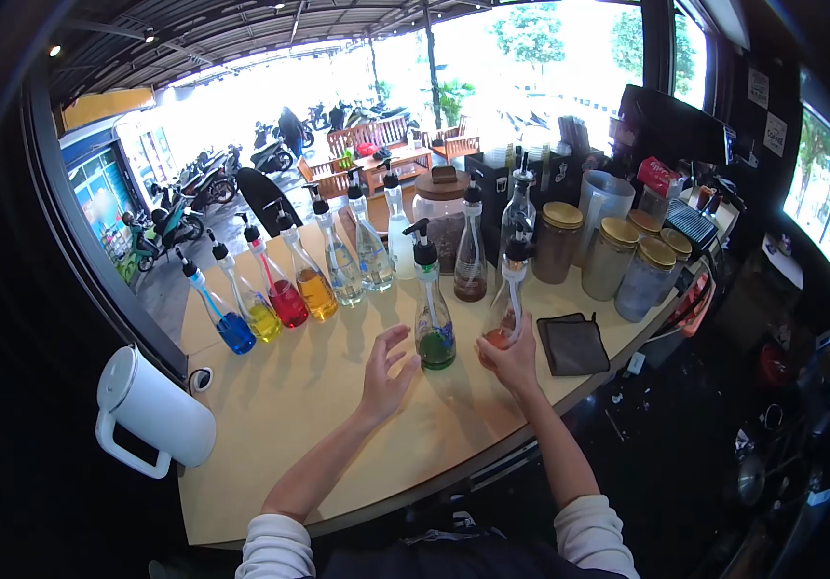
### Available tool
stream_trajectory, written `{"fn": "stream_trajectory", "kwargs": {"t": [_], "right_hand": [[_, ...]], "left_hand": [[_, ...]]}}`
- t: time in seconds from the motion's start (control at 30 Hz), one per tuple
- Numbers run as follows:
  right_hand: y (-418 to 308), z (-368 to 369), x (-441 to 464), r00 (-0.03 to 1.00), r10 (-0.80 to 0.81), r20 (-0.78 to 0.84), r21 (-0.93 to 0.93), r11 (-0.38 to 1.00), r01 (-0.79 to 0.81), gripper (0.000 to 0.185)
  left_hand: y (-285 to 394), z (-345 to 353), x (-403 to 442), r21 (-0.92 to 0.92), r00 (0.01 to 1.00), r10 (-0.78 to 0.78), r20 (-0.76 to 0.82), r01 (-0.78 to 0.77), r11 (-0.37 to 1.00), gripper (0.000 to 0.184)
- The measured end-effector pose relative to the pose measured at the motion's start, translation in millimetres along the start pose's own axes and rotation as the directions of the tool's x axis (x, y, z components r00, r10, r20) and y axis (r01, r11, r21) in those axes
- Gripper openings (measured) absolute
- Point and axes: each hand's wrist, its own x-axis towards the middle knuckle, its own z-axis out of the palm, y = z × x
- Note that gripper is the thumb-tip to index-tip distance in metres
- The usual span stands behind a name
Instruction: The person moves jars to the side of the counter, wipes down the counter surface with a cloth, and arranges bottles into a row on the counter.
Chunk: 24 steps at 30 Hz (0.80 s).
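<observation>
Near the middle of the counter, my right hand (509, 355) is wrapped round the lower part of a clear pump bottle (506, 309) with orange-red liquid. My left hand (389, 372) has its fingers apart, just left of a pump bottle with green liquid (435, 338); it holds nothing. Both bottles stand upright with black pump tops. Behind them is a bottle with dark brown liquid (471, 275). A folded dark cloth (573, 345) lies right of my right hand.
Blue (233, 331), yellow (263, 320), red (287, 304) and amber (316, 292) bottles stand in a row at the left with several clear ones. A white jug (159, 410) is at the left edge. Gold-lidded jars (612, 261) stand at the right of the wooden counter (280, 434).
</observation>
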Motion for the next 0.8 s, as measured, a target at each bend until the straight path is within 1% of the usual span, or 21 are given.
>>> {"fn": "stream_trajectory", "kwargs": {"t": [0.03, 0.07, 0.1, 0.13, 0.2, 0.23, 0.27, 0.3, 0.33, 0.37, 0.4, 0.43, 0.47, 0.5, 0.53, 0.57, 0.6, 0.67, 0.7, 0.77, 0.8], "right_hand": [[-13, -4, -4, 1.000, -0.006, -0.002, 0.004, 1.000, 0.006, 0.065], [-28, -9, -8, 0.999, 0.029, 0.045, 0.013, 0.999, -0.030, 0.064], [-40, -12, -11, 0.993, 0.065, 0.095, 0.018, 0.998, -0.067, 0.062], [-50, -13, -14, 0.994, 0.059, 0.096, 0.021, 0.998, -0.061, 0.062], [-67, -12, -19, 0.980, -0.055, 0.190, 0.003, 0.998, 0.056, 0.062], [-76, -10, -21, 0.966, -0.142, 0.216, -0.028, 0.988, 0.152, 0.062], [-89, -6, -24, 0.963, -0.149, 0.225, -0.023, 0.987, 0.158, 0.062], [-103, 0, -28, 0.955, -0.089, 0.283, 0.064, 0.995, 0.073, 0.061], [-112, 7, -31, 0.937, -0.033, 0.348, 0.145, 0.989, -0.019, 0.061], [-114, 14, -33, 0.912, -0.019, 0.409, 0.167, 0.985, -0.054, 0.062], [-115, 25, -35, 0.904, -0.029, 0.427, 0.175, 0.983, -0.052, 0.062], [-115, 38, -38, 0.889, -0.060, 0.454, 0.215, 0.976, -0.044, 0.063], [-114, 52, -42, 0.871, -0.093, 0.482, 0.256, 0.966, -0.038, 0.064], [-111, 67, -45, 0.863, -0.146, 0.484, 0.253, 0.967, 0.022, 0.068], [-111, 81, -49, 0.847, -0.158, 0.507, 0.268, 0.963, 0.020, 0.068], [-112, 95, -54, 0.833, -0.152, 0.532, 0.242, 0.970, 0.022, 0.069], [-113, 110, -58, 0.818, -0.147, 0.557, 0.219, 0.975, 0.026, 0.070], [-115, 141, -64, 0.782, -0.173, 0.599, 0.244, 0.969, 0.028, 0.071], [-116, 157, -67, 0.759, -0.165, 0.629, 0.263, 0.965, -0.009, 0.071], [-121, 185, -73, 0.717, -0.165, 0.677, 0.290, 0.956, -0.053, 0.071], [-127, 199, -74, 0.687, -0.165, 0.707, 0.353, 0.925, -0.141, 0.074]], "left_hand": [[3, 2, -3, -0.019, 1.000, -0.009, 0.004, 0.009, 1.000, 0.052], [8, 3, -6, -0.016, 1.000, -0.002, 0.002, 0.002, 1.000, 0.052], [15, 6, -9, -0.021, 0.998, 0.009, 0.062, -0.007, 1.000, 0.052], [21, 9, -12, -0.028, 0.993, 0.020, 0.121, -0.016, 0.999, 0.052], [31, 12, -14, -0.032, 0.991, 0.026, 0.134, -0.022, 0.999, 0.053], [35, 11, -14, -0.032, 0.985, 0.052, 0.163, -0.048, 0.998, 0.054], [40, 10, -15, -0.030, 0.979, 0.076, 0.190, -0.072, 0.997, 0.055], [50, 7, -16, -0.010, 0.977, 0.082, 0.195, -0.082, 0.997, 0.055], [58, 4, -16, -0.004, 0.980, 0.081, 0.179, -0.082, 0.997, 0.055], [67, 0, -16, 0.024, 0.979, 0.127, 0.161, -0.133, 0.991, 0.056], [73, -5, -15, 0.055, 0.975, 0.173, 0.143, -0.182, 0.982, 0.056], [76, -11, -15, 0.148, 0.973, 0.208, 0.103, -0.221, 0.964, 0.055], [79, -18, -15, 0.162, 0.976, 0.205, 0.079, -0.215, 0.963, 0.055], [81, -26, -16, 0.183, 0.982, 0.182, 0.053, -0.188, 0.965, 0.053], [82, -34, -17, 0.205, 0.987, 0.158, 0.023, -0.159, 0.966, 0.051], [82, -41, -17, 0.189, 0.981, 0.192, -0.020, -0.185, 0.964, 0.046], [79, -49, -18, 0.211, 0.981, 0.189, -0.050, -0.174, 0.962, 0.046], [74, -70, -23, 0.200, 0.974, 0.163, -0.158, -0.131, 0.971, 0.045], [76, -83, -27, 0.219, 0.969, 0.159, -0.189, -0.116, 0.969, 0.045], [82, -104, -33, 0.263, 0.967, 0.090, -0.237, -0.025, 0.965, 0.034], [77, -119, -34, 0.271, 0.962, 0.086, -0.260, -0.013, 0.963, 0.034]]}}
